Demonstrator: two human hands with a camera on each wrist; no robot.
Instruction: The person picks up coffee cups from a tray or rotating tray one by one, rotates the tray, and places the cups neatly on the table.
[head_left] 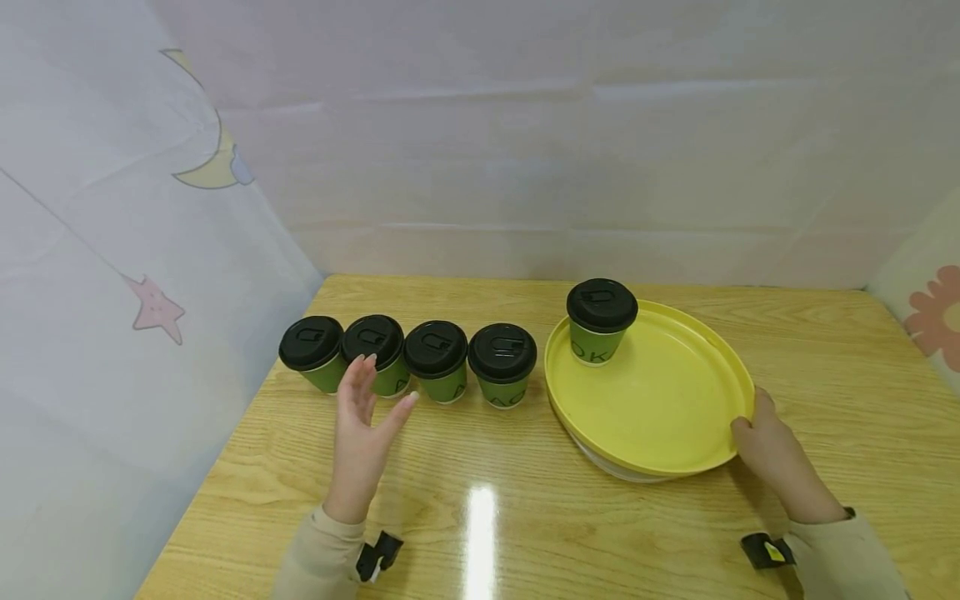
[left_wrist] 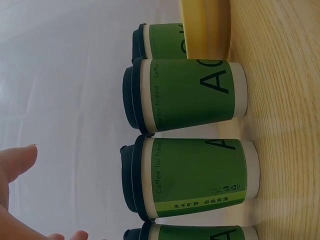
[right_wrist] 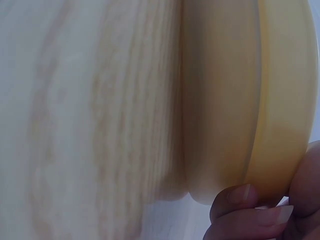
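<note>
My right hand (head_left: 772, 450) grips the rim of a round yellow tray (head_left: 667, 408), thumb on top; in the right wrist view its fingers (right_wrist: 240, 195) curl under the tray's edge (right_wrist: 285, 125). One green paper coffee cup (head_left: 596, 342) with a black lid stands upright at the tray's back left. Over the table, my left hand (head_left: 360, 442) holds nothing, thumb and fingers spread apart. It is nearest to the row of lidded cups, partly covering the second cup (head_left: 372, 340) from the left. In the left wrist view, a cup (left_wrist: 197, 177) stands apart from the fingertips.
Also in the row are a leftmost cup (head_left: 311, 342), a third cup (head_left: 435, 358) and a fourth cup (head_left: 502, 362), just left of the tray. A pale round base (head_left: 622, 468) shows under the tray. Fabric walls (head_left: 525, 167) border the wooden table (head_left: 420, 508).
</note>
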